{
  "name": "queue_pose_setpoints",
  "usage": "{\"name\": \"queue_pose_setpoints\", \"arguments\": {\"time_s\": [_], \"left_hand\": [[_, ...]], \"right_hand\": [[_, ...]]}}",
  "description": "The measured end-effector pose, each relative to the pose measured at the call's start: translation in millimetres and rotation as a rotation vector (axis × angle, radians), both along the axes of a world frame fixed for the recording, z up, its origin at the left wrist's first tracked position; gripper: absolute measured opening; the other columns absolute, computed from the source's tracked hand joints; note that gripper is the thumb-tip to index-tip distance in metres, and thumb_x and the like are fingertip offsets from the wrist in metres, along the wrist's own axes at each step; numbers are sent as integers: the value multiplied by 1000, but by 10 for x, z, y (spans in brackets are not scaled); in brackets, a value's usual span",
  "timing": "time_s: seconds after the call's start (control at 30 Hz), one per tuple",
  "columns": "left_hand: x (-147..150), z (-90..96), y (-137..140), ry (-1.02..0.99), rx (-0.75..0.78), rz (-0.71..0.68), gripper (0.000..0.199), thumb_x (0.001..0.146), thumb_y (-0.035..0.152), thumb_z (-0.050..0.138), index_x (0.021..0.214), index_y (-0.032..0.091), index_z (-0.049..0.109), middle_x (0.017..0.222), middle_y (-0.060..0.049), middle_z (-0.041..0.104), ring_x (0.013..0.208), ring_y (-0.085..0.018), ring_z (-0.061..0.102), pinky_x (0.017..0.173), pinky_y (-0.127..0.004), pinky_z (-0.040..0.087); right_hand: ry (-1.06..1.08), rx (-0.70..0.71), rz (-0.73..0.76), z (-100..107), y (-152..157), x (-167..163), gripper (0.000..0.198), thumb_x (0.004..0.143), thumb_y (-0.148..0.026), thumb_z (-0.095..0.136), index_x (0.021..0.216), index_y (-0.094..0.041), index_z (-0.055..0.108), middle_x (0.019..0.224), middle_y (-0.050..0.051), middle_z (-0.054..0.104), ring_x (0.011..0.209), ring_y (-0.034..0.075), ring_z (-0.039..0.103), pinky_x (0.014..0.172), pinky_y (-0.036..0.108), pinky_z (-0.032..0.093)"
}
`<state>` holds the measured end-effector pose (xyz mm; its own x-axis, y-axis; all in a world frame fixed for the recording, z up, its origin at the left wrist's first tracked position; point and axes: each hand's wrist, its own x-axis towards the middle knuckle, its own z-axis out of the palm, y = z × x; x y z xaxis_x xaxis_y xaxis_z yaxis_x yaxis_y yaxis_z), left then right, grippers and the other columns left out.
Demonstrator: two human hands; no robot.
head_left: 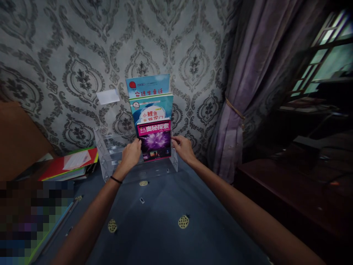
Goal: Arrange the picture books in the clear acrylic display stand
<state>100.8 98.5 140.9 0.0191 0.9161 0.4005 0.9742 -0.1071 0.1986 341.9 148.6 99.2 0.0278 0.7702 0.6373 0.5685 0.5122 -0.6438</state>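
A purple and black book (154, 141) with a pink title band stands upright at the front of a clear tiered rack (106, 162). My left hand (132, 154) grips its left edge, fingers closed. On its right edge my right hand (184, 147) pinches with thumb and fingers. Behind it rises a light blue book (135, 115) with a white oval on its cover, partly covered. Farther back, a taller blue book (149, 81) shows only its top part. The left part of the rack holds no book. A black band circles my left wrist.
A blue cloth with pineapple prints (149, 228) covers the table. Red and yellow folders (74, 162) lie at the left near a brown cardboard box (22, 136). Patterned wallpaper backs the rack. At the right are a tied purple curtain (234, 110) and a dark red surface (264, 176).
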Motion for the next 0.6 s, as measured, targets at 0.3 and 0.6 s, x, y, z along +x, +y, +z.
{"name": "queue_pose_setpoints", "arguments": {"time_s": [0.3,0.6], "left_hand": [[-235,-165,-80,-62,137,-69,31,105,29,31,103,22,61,91,-9,74,90,-26,71,81,-34,49],[-417,-555,-378,-109,429,-328,25,102,24,36,106,19,60,103,-10,67,109,-26,59,102,-43,48]], "right_hand": [[193,-35,88,-201,-257,78,33,90,-36,52,104,-16,75,86,7,73,63,18,66,59,29,51],[222,-138,202,-726,-858,-61,35,91,-45,54,103,-18,74,80,5,71,60,17,65,57,28,51]]}}
